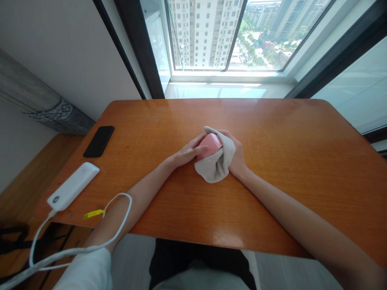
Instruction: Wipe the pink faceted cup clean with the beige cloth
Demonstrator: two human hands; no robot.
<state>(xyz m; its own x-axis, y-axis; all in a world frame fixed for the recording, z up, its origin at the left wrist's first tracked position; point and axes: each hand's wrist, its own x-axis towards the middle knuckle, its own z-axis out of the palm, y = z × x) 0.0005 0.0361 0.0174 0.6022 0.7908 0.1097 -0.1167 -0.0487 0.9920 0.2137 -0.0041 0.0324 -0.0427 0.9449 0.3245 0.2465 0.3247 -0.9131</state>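
My left hand (193, 150) grips a small pink box-like object (210, 145) with rounded corners, its thumb lying across the near side. A light grey cloth (216, 167) is draped over the right side of that object and hangs down below it. Behind the cloth, my right hand (237, 151) presses it against the pink object; most of its fingers are hidden by the fabric. Both hands meet just above the middle of the wooden table (287, 161). What kind of object the pink thing is, I cannot tell.
On the table's left side lie a black phone (99, 141) and a white power bank (73, 186). A white cable (75, 250) with a yellow tag (94, 214) runs across my left forearm. Beyond the far edge is a window (226, 36); a curtain (54, 102) hangs at left.
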